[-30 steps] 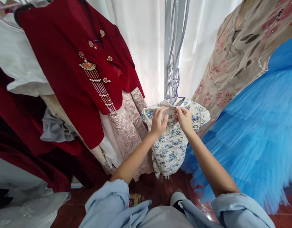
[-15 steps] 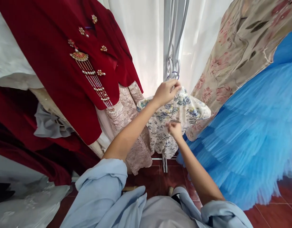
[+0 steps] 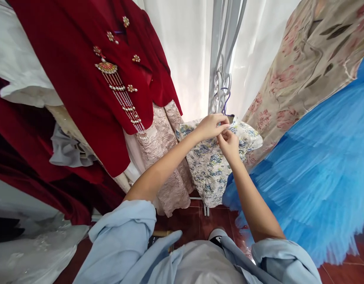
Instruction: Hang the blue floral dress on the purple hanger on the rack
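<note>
A white dress with blue and yellow flowers [image 3: 212,173] hangs in front of me on a purple hanger [image 3: 226,101]. My left hand [image 3: 212,126] is at its neckline, fingers curled into a pinch on the fabric. Just below and to the right, my right hand [image 3: 229,146] is also closed in a pinch at the same spot, fingertips almost touching those of the left. What exactly lies between the fingertips, fabric edge or fastening, is too small to tell. The dress's puffed sleeves spread out on both sides.
A grey metal rack [image 3: 215,51] with curled hooks stands before a white curtain [image 3: 179,47]. On the left hang a dark red jacket [image 3: 140,90] with beaded brooches and a pink brocade garment [image 3: 170,177]. A beige floral dress [image 3: 276,90] and a blue tulle dress [image 3: 300,165] hang at right.
My right hand has risen from the middle of the floral dress to its neckline, meeting my left hand. The dress hangs straighter, and more of the purple hanger shows.
</note>
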`<state>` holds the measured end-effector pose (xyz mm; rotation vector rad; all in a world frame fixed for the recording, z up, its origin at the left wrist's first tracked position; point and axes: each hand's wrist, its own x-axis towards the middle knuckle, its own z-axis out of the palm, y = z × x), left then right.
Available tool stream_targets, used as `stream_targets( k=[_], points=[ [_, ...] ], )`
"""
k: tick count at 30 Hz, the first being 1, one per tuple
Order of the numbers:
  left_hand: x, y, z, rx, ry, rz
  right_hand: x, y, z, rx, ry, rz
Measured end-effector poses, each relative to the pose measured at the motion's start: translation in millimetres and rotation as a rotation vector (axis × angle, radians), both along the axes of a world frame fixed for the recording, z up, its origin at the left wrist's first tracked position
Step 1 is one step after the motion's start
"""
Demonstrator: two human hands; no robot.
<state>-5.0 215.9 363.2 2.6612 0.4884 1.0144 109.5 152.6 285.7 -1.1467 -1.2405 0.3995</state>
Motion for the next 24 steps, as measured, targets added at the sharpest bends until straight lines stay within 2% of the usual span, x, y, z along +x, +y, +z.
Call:
stream_targets(
  k=[4, 7, 9, 11, 15, 17, 19, 22, 24],
  points=[
    [1, 2, 1.0, 0.060, -0.024, 0.003, -4, 5, 1, 0.050, 0.012, -0.003],
    [0, 6, 6.4, 0.106, -0.095, 0.058, 0, 12, -21, -0.050, 0.092, 0.068],
    [-1, 9, 12.4, 0.129, -0.159, 0.098, 0, 11, -53, -0.208, 0.111, 0.063],
    [-4, 13, 17.6, 0.148, -0.188, 0.110, -4, 2, -96, -0.374, 0.105, 0.018],
    [-16, 32, 16.7, 0.095, -0.201, 0.054, -27, -35, -186, -0.500, 0.139, 0.011],
    [-32, 49, 12.5, -0.029, -0.307, 0.068, -40, -51, -219, -0.520, 0.175, 0.049],
    [-58, 71, 10.0, -0.219, -0.506, 0.146, -49, -60, -240, -0.525, 0.214, 0.103],
    [-105, 99, 7.8, -0.645, -0.890, 0.257, -56, -61, -254, -0.510, 0.262, 0.171],
    [-131, 104, 0.5, -0.931, -1.076, 0.259, -57, -58, -256, -0.486, 0.283, 0.183]
  ],
)
